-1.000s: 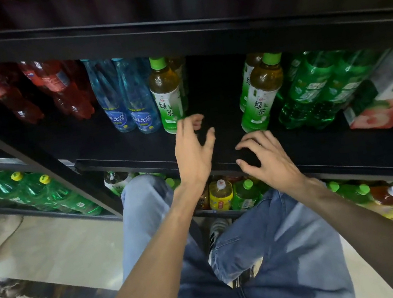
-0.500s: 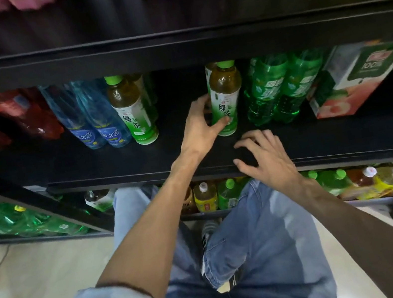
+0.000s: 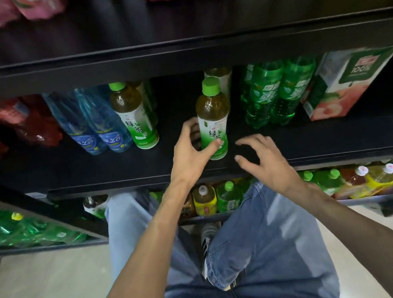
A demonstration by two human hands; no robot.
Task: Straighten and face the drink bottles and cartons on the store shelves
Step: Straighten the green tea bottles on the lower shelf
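Black store shelf (image 3: 115, 168) carries a green tea bottle (image 3: 212, 119) upright near its front edge, the left hand (image 3: 188, 155) gripping its lower label, thumb in front, fingers (image 3: 190, 127) curled behind. Just beside it, the right hand (image 3: 268, 162) hovers with fingers spread and bent, holding nothing.

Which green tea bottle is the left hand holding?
The right-hand green tea bottle, standing alone mid-shelf beside the green soda bottles. The left hand grips its label; the other tea bottle stands untouched next to the blue bottles.
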